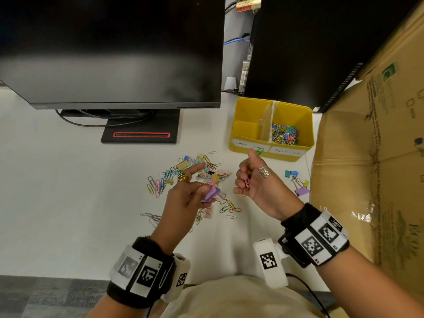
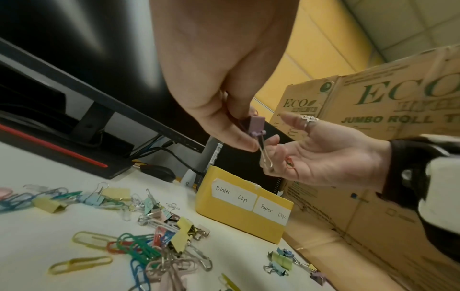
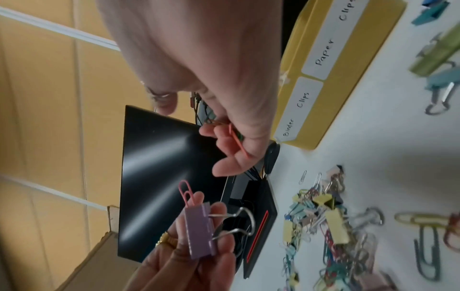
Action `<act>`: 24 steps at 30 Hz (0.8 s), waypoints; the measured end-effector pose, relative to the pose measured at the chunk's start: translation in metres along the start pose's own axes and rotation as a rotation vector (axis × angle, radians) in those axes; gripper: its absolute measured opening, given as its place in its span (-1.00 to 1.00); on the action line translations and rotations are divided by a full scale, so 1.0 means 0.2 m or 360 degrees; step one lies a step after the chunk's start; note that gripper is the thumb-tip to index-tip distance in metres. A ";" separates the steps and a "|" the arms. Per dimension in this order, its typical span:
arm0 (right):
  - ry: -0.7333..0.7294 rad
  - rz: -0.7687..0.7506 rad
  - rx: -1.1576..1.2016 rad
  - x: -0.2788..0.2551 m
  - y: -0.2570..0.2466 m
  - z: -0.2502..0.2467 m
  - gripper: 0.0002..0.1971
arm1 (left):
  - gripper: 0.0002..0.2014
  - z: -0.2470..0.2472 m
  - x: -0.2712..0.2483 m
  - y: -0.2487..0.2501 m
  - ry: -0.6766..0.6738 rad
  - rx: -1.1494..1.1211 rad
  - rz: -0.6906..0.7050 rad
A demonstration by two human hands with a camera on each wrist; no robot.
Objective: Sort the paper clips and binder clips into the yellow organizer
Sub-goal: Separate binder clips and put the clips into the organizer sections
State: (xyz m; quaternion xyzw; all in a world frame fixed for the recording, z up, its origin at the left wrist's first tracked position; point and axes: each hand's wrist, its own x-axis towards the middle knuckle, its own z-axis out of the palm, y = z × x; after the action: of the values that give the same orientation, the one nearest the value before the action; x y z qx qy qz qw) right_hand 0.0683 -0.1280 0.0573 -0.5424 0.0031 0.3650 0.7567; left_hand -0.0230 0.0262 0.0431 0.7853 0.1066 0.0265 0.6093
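My left hand (image 1: 195, 193) pinches a purple binder clip (image 1: 210, 194) above the table; a pink paper clip (image 3: 186, 194) is caught in its mouth. The same binder clip (image 2: 256, 125) hangs from my thumb and fingers in the left wrist view. My right hand (image 1: 249, 177) is curled around a few paper clips (image 1: 247, 183), red and pink, with a green one by the thumb tip. The yellow organizer (image 1: 241, 115) stands behind, labelled for binder clips on the left and paper clips on the right. Its right compartment holds coloured paper clips (image 1: 284, 134). A mixed pile of clips (image 1: 183, 173) lies under my hands.
A monitor (image 1: 110, 49) on its stand (image 1: 140, 134) fills the back left. A large cardboard box (image 1: 371, 157) stands at the right. Several binder clips (image 1: 298, 182) lie between the box and my right hand. A black computer case (image 1: 309, 42) stands behind the organizer.
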 end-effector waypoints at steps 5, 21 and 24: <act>0.0103 -0.0018 -0.0104 -0.01 0.05 0.03 -0.68 | -0.68 0.02 -0.05 0.04 -0.0030 0.0185 0.0141; 0.0052 -0.0517 -0.0457 -0.09 0.14 0.05 -0.77 | -0.63 0.02 -0.11 0.09 -0.0122 -0.0495 -0.0179; 0.0072 -0.0527 -0.0355 -0.10 0.11 0.05 -0.76 | -0.74 0.01 -0.12 0.12 -0.0144 -0.0380 -0.0029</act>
State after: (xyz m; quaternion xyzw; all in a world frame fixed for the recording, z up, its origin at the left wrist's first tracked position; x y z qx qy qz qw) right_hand 0.0369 -0.1269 0.0511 -0.6241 -0.1096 0.2215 0.7413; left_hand -0.0421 0.0140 0.0682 0.7065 0.0822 -0.0020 0.7029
